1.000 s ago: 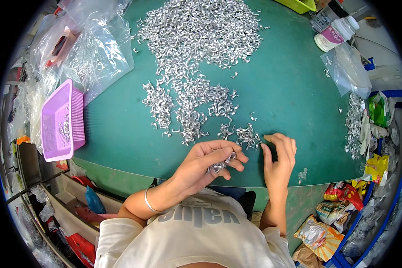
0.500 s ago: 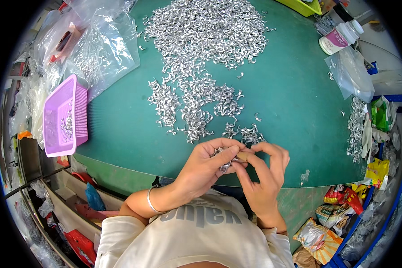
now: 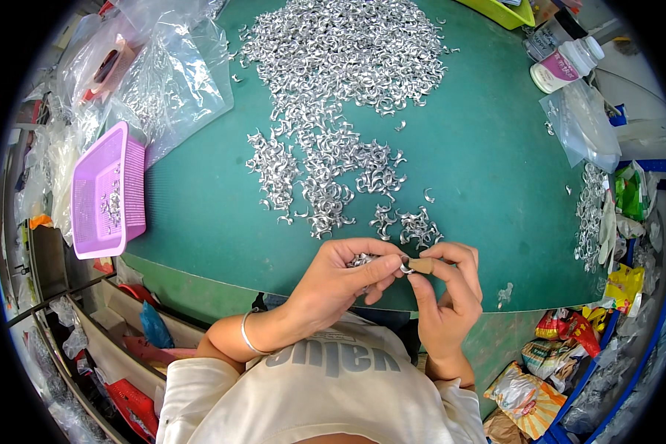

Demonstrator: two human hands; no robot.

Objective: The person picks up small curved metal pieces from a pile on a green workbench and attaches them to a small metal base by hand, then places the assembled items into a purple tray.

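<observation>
My left hand (image 3: 340, 277) is closed around several small silvery curved metal pieces (image 3: 361, 260). Its thumb and forefinger reach one more curved metal piece (image 3: 405, 268), which sticks out at their tips. From the other side my right hand (image 3: 451, 288) pinches at that same piece. A tan finger cover (image 3: 421, 265) wraps one fingertip of the right hand. Both hands are over the near edge of the green table (image 3: 496, 192). Just beyond them lies a small cluster of the same pieces (image 3: 419, 228), and a large heap (image 3: 348, 55) spreads farther back.
On the left stand a lilac basket (image 3: 135, 192) with some pieces inside and clear plastic bags (image 3: 192, 81). At the far right are a white bottle (image 3: 566, 65), a plastic bag (image 3: 584, 126) and another row of pieces (image 3: 589, 214). Packets (image 3: 529, 399) fill the lower right.
The fingertips of my right hand have drawn a little to the right, and a single curved piece now shows between the two hands. My left hand has closed further over the pieces in it.
</observation>
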